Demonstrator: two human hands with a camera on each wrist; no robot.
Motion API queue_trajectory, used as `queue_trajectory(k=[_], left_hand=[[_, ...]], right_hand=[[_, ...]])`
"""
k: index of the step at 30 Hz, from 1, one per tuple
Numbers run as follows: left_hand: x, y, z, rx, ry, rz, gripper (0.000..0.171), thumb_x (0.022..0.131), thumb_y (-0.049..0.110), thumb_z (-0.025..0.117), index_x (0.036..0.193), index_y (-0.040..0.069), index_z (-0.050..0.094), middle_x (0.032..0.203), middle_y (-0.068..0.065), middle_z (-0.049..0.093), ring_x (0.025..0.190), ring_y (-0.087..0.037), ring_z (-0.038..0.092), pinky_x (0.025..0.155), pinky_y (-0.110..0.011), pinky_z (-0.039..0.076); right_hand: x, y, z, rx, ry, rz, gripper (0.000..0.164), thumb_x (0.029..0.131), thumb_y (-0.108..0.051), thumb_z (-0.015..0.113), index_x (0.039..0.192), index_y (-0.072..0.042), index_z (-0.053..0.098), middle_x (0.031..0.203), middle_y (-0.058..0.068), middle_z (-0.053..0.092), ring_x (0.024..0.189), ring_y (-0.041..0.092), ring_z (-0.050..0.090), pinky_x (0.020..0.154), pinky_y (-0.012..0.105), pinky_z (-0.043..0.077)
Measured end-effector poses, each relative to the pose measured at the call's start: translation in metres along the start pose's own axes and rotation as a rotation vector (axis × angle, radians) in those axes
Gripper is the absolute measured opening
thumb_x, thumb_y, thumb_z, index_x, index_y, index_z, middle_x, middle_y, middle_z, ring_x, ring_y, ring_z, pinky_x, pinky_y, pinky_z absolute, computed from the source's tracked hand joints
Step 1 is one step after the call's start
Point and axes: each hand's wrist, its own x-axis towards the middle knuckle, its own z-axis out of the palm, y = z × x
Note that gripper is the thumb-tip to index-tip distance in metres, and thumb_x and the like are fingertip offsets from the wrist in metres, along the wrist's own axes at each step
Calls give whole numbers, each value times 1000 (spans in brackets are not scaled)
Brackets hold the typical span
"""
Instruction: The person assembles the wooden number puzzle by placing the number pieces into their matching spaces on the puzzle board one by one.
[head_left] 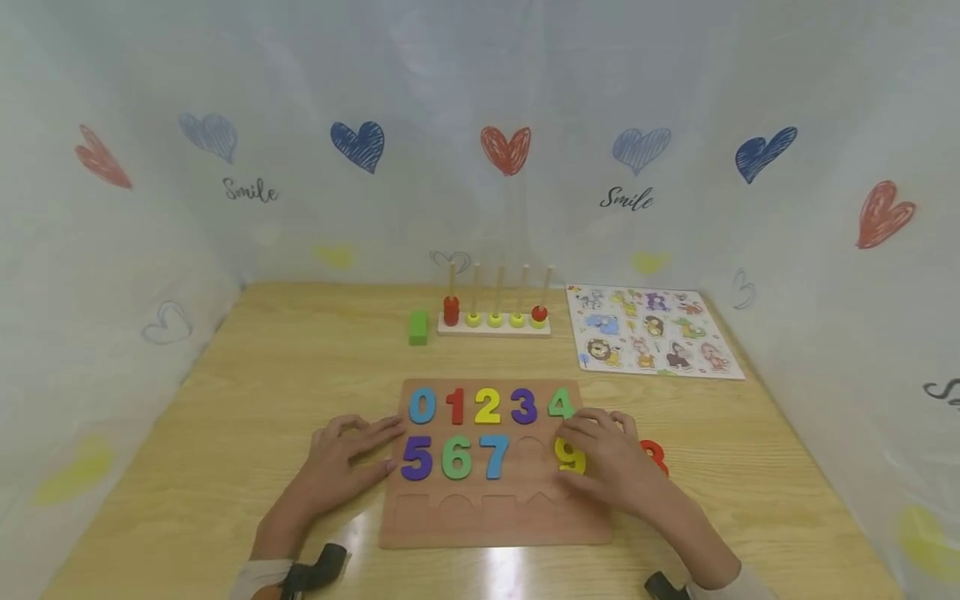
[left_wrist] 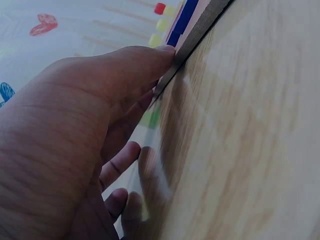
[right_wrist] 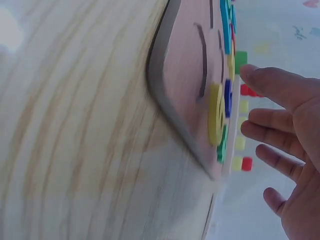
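Note:
A number puzzle board (head_left: 495,533) lies on the table with colored digits 0 to 7 in its two upper rows. My left hand (head_left: 333,467) is at the board's left edge, thumb and fingers loosely extended; the left wrist view shows the thumb (left_wrist: 145,60) at the rim. Over the board's right side is my right hand (head_left: 611,458), fingers spread beside the yellow 9 (head_left: 572,468). In the right wrist view a gap shows between that hand (right_wrist: 295,125) and the 9 (right_wrist: 215,117). A red digit (head_left: 657,455) lies right of the board, partly hidden by the right hand.
Behind the board stand a green block (head_left: 418,327) and a peg stacker (head_left: 495,329) with red and yellow beads. An animal picture board (head_left: 630,354) lies at the back right. Printed curtains (head_left: 435,208) enclose the table (head_left: 300,350).

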Motion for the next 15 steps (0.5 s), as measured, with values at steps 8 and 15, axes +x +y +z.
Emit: queue_trajectory(k=[8,15], left_hand=[[-1,0,-1,-5,9,-7,49,93,43,70,140,31,60,147,11,52,125,-29,39,92,-52,22],[1,3,0,-7,1,-8,50,93,42,70,140,30,60,147,10,53,122,-25,39,89,-49,23]], right_hand=[[-21,20,-10,0,15,61,48,78,-37,86,118,-16,71,121,-4,66,123,25,49,96,60,26],[-39,38,-18,-18,52,89,50,78,-35,87,117,-9,71,120,2,67,121,28,50,95,62,26]])
